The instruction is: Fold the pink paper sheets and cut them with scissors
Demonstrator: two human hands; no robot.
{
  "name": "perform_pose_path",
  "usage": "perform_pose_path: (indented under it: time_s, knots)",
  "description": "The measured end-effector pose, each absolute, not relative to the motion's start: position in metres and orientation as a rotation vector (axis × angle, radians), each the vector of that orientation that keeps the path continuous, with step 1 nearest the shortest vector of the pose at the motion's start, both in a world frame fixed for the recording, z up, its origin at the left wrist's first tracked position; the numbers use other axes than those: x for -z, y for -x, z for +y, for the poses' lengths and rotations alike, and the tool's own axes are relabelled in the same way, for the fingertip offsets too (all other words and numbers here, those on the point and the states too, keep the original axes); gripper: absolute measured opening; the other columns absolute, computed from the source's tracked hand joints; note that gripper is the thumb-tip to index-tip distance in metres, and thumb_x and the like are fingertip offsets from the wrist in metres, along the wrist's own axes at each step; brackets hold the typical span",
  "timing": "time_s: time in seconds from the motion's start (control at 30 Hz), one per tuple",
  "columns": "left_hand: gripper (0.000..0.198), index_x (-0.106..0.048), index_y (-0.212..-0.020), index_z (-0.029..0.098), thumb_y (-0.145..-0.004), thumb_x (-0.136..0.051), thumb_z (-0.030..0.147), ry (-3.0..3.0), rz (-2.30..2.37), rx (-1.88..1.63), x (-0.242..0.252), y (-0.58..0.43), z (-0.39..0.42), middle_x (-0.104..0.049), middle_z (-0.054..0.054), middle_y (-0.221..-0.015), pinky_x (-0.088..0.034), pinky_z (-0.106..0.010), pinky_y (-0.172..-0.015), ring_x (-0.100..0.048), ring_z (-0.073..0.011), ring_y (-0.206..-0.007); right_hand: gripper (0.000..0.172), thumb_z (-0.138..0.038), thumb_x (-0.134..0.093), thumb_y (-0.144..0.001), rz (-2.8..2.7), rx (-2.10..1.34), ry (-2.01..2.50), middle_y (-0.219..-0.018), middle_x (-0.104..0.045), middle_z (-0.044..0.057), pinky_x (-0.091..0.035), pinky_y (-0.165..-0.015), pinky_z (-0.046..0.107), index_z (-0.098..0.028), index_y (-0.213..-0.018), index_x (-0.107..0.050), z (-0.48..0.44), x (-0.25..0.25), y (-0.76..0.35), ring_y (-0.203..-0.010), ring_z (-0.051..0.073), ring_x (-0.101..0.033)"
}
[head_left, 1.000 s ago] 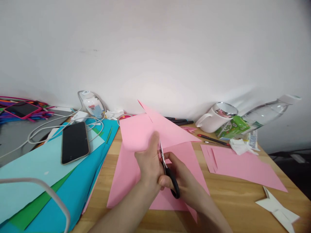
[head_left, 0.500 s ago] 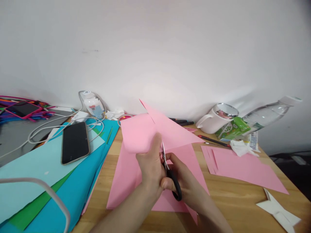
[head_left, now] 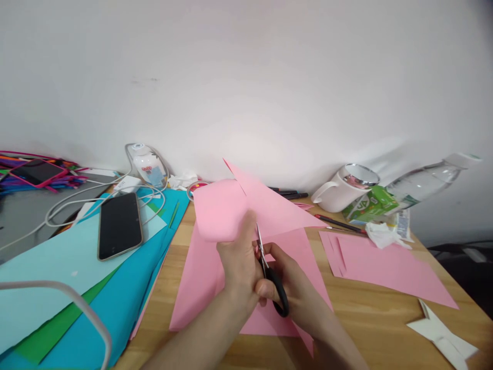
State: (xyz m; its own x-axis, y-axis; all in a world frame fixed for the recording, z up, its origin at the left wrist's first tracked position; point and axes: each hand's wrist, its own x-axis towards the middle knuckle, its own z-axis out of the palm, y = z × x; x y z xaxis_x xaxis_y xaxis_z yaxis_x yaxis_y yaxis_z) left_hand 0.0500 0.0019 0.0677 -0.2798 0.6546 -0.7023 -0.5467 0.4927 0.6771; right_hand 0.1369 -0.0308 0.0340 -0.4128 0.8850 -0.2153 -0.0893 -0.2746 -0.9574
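My left hand (head_left: 239, 262) grips a sheet of pink paper (head_left: 221, 210), thumb on top, fingers hidden beneath. The sheet is raised above the desk and slit, one part curling to the left and a pointed part spreading to the right. In my right hand (head_left: 283, 277) is a pair of scissors (head_left: 277, 290) with black handles, its blades pointing away from me and looking nearly closed at the paper beside my left thumb. More pink paper (head_left: 188, 303) lies flat on the desk under both hands.
Left are blue sheets (head_left: 127, 303), a smartphone (head_left: 120, 226), a white cable (head_left: 73, 295) and a white bottle (head_left: 148, 167). Right are pink pieces (head_left: 393, 264), a folded white paper shape (head_left: 442, 334), a mug (head_left: 335, 190), a green box (head_left: 372, 203) and a plastic bottle (head_left: 423, 180). A wall stands behind.
Almost nothing differs. The view has shifted very slightly, and the left part of the held pink paper bulges a little more. Both hands and the scissors keep practically the same place.
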Motion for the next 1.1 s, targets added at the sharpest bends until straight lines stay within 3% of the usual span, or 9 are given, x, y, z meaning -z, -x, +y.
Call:
perform_pose_path:
  time_s: [0.67,0.93,1.1]
  knots:
    - [0.046,-0.039,-0.058,0.021,-0.059,-0.068,0.057,-0.064,1.325,-1.154,-0.0638,-0.0474,0.0058,-0.026,0.009,-0.046,-0.027,-0.023,-0.028,-0.032,-0.0085,-0.031,0.055,-0.055,-0.071,-0.067,-1.277,-1.742,1.105,-0.051,-0.051,-0.007,-0.032,-0.044,0.021,-0.021,-0.091,-0.036,-0.0309,-0.0335,-0.1363,-0.043,0.01,-0.043]
    - [0.044,-0.047,-0.062,0.019,-0.057,-0.07,0.057,-0.065,1.338,-1.197,-0.0615,-0.0467,0.0055,-0.038,0.006,-0.046,-0.037,-0.026,-0.032,-0.046,-0.014,-0.036,0.053,-0.054,-0.071,-0.067,-1.265,-1.749,1.121,-0.048,-0.051,-0.008,-0.032,-0.042,0.021,-0.021,-0.09,-0.037,-0.0305,-0.0328,-0.1359,-0.041,0.01,-0.044]
    - [0.042,-0.047,-0.06,0.02,-0.057,-0.071,0.054,-0.081,1.336,-1.216,-0.0608,-0.047,0.0056,-0.037,0.006,-0.044,-0.037,-0.027,-0.033,-0.047,-0.0149,-0.037,0.051,-0.055,-0.07,-0.068,-1.28,-1.728,1.126,-0.046,-0.051,-0.008,-0.03,-0.041,0.02,-0.02,-0.088,-0.039,-0.0309,-0.0323,-0.1359,-0.039,0.009,-0.043]
